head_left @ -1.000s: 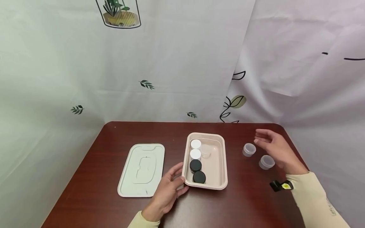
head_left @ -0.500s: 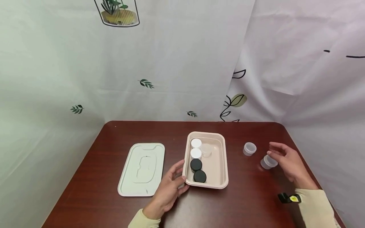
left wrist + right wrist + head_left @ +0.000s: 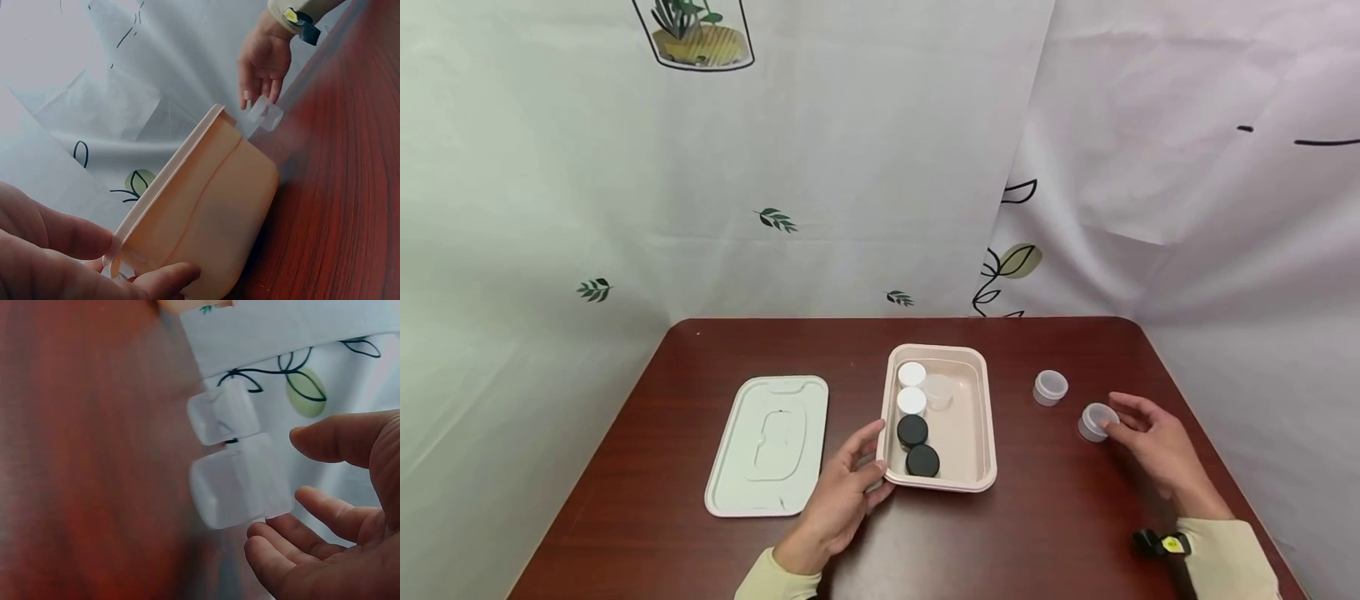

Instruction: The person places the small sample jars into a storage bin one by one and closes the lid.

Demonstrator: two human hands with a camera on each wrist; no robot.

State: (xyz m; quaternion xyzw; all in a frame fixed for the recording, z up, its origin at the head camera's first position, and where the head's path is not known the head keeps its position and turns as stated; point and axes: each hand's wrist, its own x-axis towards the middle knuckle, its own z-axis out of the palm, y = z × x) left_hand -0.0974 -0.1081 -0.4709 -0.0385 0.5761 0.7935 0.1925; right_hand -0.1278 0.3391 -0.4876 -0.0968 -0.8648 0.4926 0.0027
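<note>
Two hands are at work. The right hand (image 3: 1153,446) lies loosely spread, fingers relaxed and grasping nothing; its fingertips (image 3: 275,534) just meet the near side of the nearer clear jar (image 3: 1096,421), which stands upright on the worktop (image 3: 1045,533), lid up. The right wrist view shows that contact close up, blurred, with the farther clear jar (image 3: 224,412) just behind the first; the head view shows instead that the two jars stand apart, the farther one toward the tray.

The left hand (image 3: 842,500) has a grip on the near left corner of the pink tray (image 3: 981,467), thumb on the rim and fingers against the outer wall. The left wrist view shows the tray's outer wall and the thumb (image 3: 159,278) curled below it, and the right hand far off beside a clear jar; it hides the tray's contents. Only the head view shows those: two white-lidded jars (image 3: 912,387) and two black-lidded jars (image 3: 917,446) in a row along the left wall, with one clear jar beside the white ones.

The tray's long axis runs away from the person. A pale lid (image 3: 771,446) lies flat to its left, roughly parallel.
</note>
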